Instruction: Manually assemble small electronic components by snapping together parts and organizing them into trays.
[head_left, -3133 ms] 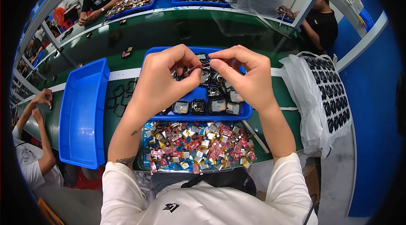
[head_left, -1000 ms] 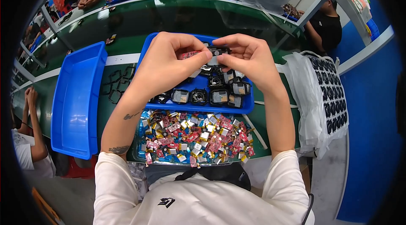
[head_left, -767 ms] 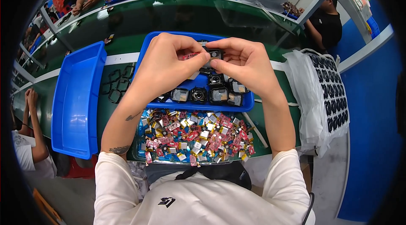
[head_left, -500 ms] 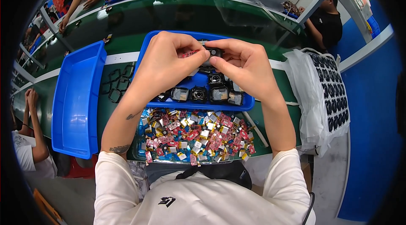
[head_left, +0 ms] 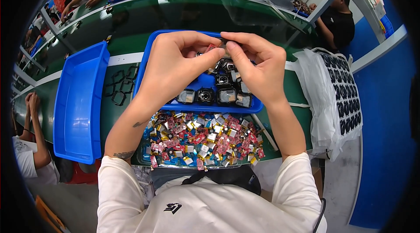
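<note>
Green worktop (head_left: 297, 88) lay beneath everything. Above the blue tray (head_left: 203, 85), the left hand (head_left: 175, 64) pinched a red circuit board (head_left: 211, 47) and the right hand (head_left: 260, 64) a dark case (head_left: 224, 40), just tipped from facing up to nearly edge-on, thumbs almost meeting, so its inside was hidden. Below sat black watch cases (head_left: 205, 96), then heaped boards and batteries (head_left: 205, 141).
</note>
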`<state>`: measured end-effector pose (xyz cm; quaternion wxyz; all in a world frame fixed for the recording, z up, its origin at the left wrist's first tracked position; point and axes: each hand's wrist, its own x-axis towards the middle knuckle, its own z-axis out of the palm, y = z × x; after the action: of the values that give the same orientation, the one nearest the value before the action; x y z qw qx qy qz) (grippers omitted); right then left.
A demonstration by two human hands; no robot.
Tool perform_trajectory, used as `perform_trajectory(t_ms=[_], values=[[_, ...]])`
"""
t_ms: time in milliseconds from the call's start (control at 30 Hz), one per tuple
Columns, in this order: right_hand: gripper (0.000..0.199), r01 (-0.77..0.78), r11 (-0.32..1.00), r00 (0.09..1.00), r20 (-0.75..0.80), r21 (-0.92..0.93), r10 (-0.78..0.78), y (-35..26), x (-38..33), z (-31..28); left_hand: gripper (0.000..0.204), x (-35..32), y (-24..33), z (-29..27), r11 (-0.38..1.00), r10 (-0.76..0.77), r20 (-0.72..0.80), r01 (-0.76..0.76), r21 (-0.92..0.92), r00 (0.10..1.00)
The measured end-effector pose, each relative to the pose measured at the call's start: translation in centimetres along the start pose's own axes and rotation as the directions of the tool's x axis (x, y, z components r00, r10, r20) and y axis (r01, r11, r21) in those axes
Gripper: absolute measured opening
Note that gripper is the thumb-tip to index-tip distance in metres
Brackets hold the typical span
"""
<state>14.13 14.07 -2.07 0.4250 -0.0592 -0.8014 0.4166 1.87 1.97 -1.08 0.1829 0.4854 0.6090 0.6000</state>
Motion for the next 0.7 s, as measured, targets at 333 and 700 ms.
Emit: perform_trajectory(t_ms=[333, 700], values=[[0.015, -0.142, 0.945, 0.983, -0.072, 0.295, 0.171, 0.09, 0.82, -0.52, 0.017, -0.02, 0.44, -0.02, 0.997, -0.029, -0.078, 0.024, -0.07, 0.997], [0.014, -0.095, 0.959, 0.986, -0.108, 0.269, 0.128, -0.03, 0.67, -0.55, 0.012, -0.12, -0.01, -0.29, 0.974, -0.03, 0.103, 0.052, -0.219, 0.994]])
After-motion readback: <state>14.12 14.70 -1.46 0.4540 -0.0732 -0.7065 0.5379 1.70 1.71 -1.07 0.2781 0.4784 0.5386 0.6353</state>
